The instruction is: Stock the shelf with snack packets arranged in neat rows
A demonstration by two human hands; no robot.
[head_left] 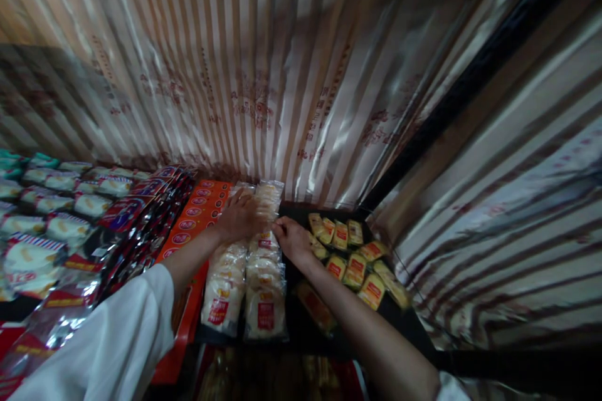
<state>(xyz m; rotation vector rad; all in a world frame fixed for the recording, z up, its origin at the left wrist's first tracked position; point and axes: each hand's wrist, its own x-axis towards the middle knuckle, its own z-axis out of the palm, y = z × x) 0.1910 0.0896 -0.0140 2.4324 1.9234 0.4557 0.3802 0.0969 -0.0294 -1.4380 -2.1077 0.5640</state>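
Observation:
Two rows of clear plastic packets of round, pale baked snacks with red-and-yellow labels lie overlapped on a black shelf: a left row and a right row. My left hand is palm down over the far part of both rows, its fingers outstretched and blurred. Beside the right row, my right hand is closed, thumb and fingers pinched at the edge of a packet. Dim light and blur hide the exact grip. Several small yellow packets with orange labels lie loosely to the right.
An orange printed box borders the rows on the left, beside dark red shiny packs and white snack packs. Striped plastic sheeting hangs behind, with a black post slanting across at right. A lower shelf shows below.

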